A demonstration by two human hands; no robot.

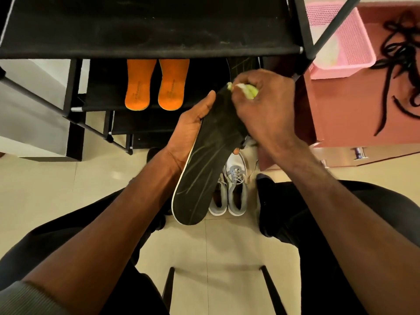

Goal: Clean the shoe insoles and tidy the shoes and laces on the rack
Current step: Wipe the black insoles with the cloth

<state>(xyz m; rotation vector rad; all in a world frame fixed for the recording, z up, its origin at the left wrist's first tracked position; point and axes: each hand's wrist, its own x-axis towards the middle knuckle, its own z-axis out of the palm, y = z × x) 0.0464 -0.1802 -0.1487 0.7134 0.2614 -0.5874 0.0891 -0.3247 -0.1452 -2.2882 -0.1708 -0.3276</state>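
The tall black fabric-shelved shoe rack with its metal tube frame [147, 30] filled the top of the view, and the person sat facing it with a pair of grey lace-up sneakers with white soles [229, 194] on the pale tiled floor between the feet. To the right a pink perforated plastic basket [354, 42] stood on a reddish surface, with a tangle of loose black shoelaces [400, 62] lying just beside it, not yet tidied. The long black foam insole with a pale edge [204, 160] was held in the air above the sneakers, its toe end pointing toward the rack, its face streaked with pale scuff or wipe marks. A pair of flat orange insoles [156, 85] already lay side by side on a lower shelf. The left hand [191, 130] cradled the black insole from beneath, palm up, thumb lying along its left edge and fingertips curling round the right edge. The right hand [261, 103] was bunched tight around a small crumpled yellow-green wipe or cloth [248, 90], pressing it onto the toe end. To do this stroke well, I judged, the left hand should keep the insole braced flat so the foam does not bend away, while the wipe is drawn in long overlapping passes toward the heel, where the streaks looked heaviest, with a clean fold turned outward.
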